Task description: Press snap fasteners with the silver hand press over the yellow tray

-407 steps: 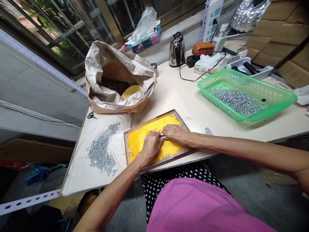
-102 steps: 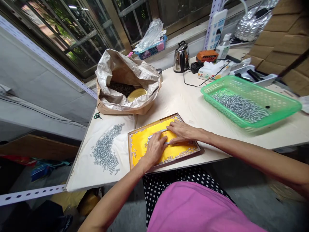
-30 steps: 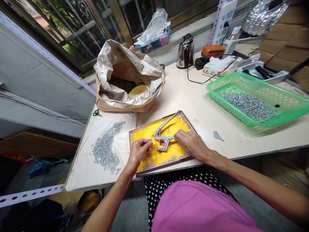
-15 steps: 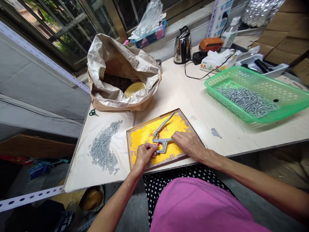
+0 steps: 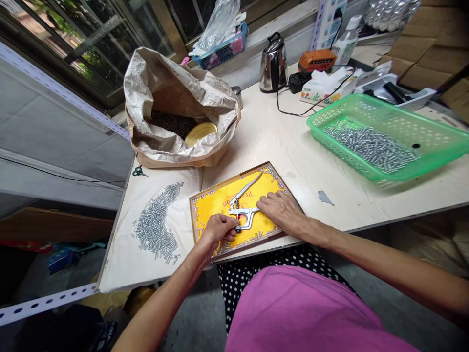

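The pliers (image 5: 246, 211) stand spread over the tray (image 5: 208, 204), lower handle clasped by the right hand (image 5: 283, 211); the left hand (image 5: 217, 230) pinches at their mouth, contents hidden. Work looks midway: a pile (image 5: 156, 225) on the worktop (image 5: 286, 139), pins (image 5: 373, 149) in the basket (image 5: 340, 157).

Pliers (image 5: 246, 210) and heaped silvery pins (image 5: 156, 225) suggest a workshop (a modest one).

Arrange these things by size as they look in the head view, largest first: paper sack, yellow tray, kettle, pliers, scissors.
1. Paper sack
2. Yellow tray
3. Kettle and pliers: not ranked; they look similar, and the pliers lie nearer the camera.
4. Scissors
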